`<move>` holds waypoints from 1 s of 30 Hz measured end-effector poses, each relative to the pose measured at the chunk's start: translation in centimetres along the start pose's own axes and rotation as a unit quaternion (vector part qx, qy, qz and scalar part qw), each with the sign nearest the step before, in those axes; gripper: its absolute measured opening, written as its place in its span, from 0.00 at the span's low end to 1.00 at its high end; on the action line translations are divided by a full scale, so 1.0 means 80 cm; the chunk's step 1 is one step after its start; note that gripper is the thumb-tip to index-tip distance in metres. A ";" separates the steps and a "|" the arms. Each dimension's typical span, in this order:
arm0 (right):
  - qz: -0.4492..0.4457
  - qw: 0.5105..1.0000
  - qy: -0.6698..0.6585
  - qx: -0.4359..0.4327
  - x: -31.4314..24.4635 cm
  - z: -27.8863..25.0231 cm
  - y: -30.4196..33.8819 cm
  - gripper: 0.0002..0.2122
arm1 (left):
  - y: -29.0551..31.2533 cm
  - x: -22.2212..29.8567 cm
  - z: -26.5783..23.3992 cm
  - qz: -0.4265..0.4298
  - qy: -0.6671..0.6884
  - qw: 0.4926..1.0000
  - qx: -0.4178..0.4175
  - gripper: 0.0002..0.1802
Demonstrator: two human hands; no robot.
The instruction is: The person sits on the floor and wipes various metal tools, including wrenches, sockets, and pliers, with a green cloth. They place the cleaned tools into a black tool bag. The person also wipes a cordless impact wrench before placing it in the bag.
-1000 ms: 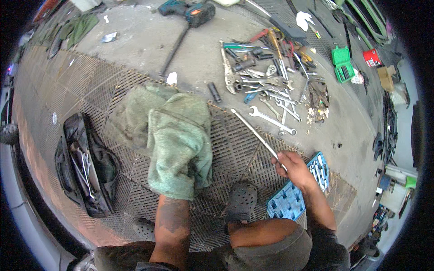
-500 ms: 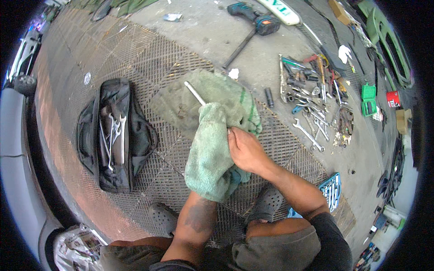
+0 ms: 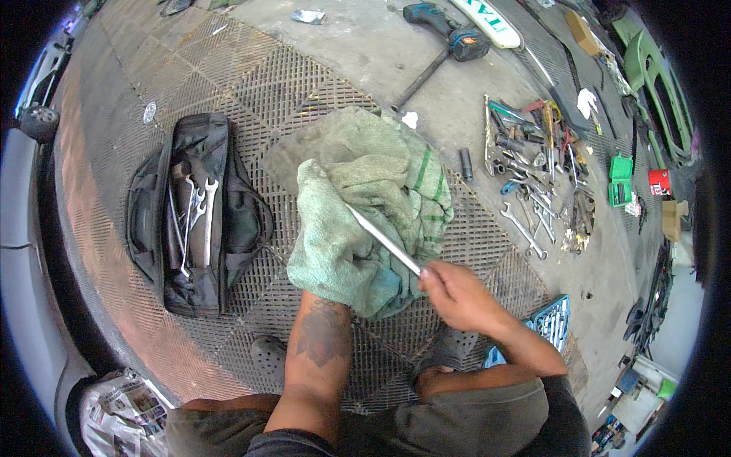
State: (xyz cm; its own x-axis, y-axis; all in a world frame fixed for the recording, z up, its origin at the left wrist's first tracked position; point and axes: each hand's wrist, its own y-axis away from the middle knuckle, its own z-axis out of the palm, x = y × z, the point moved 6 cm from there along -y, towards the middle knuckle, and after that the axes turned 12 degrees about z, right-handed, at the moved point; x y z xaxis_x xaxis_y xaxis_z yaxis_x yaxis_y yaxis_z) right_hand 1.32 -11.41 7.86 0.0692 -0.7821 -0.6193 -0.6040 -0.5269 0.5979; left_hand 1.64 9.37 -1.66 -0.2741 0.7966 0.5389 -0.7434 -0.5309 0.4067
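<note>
My right hand (image 3: pixel 459 295) is closed on the lower right end of a slim, shiny metal rod (image 3: pixel 387 241). The rod slants up to the left, and its far end goes into a fold of a pale green towel (image 3: pixel 324 236). That towel drapes over my left hand, hiding its fingers; only the tattooed left forearm (image 3: pixel 316 346) shows below it. Just beyond, a larger crumpled grey-green towel (image 3: pixel 430 186) with darker green stripes lies on the grated mat.
An open black tool bag (image 3: pixel 247 221) with wrenches (image 3: pixel 207 221) stands at the left. Several loose tools and a combination wrench (image 3: pixel 524 231) lie at the right, near a lone black socket (image 3: pixel 465 164). A cordless power tool (image 3: pixel 464 44) lies farther back. A blue socket case (image 3: pixel 550 324) is beside my right arm.
My right hand has moved from the towel down and right to grip the rod. The rod now slants down toward that hand instead of sticking out of the towel's top.
</note>
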 end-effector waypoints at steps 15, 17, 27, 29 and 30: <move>-0.252 0.955 0.118 0.106 -0.034 -0.175 -0.057 0.22 | 0.050 -0.043 0.019 -0.087 -0.131 0.979 -0.128 0.22; -0.082 0.988 -0.127 0.033 0.014 -0.177 -0.105 0.18 | 0.063 -0.051 0.011 -0.090 -0.134 0.980 -0.114 0.21; -0.205 0.945 0.078 0.243 0.116 -0.020 -0.137 0.12 | 0.070 -0.040 -0.024 -0.068 -0.151 0.983 -0.084 0.19; -0.181 0.931 0.046 0.315 0.129 -0.038 -0.137 0.09 | 0.067 -0.037 -0.023 -0.061 -0.156 0.982 -0.087 0.19; -0.171 0.924 0.033 0.340 0.130 -0.050 -0.137 0.08 | 0.063 -0.036 -0.021 -0.056 -0.155 0.982 -0.090 0.18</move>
State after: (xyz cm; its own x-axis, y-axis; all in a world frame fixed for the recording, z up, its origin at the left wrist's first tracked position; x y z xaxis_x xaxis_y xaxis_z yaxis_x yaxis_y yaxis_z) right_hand 11.80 -15.14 -3.10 0.3841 -0.6388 -0.6666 -0.8954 -0.4339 -0.1001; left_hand -2.37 4.88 -2.37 -0.0054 0.7056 0.7086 -0.8620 -0.3625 0.3544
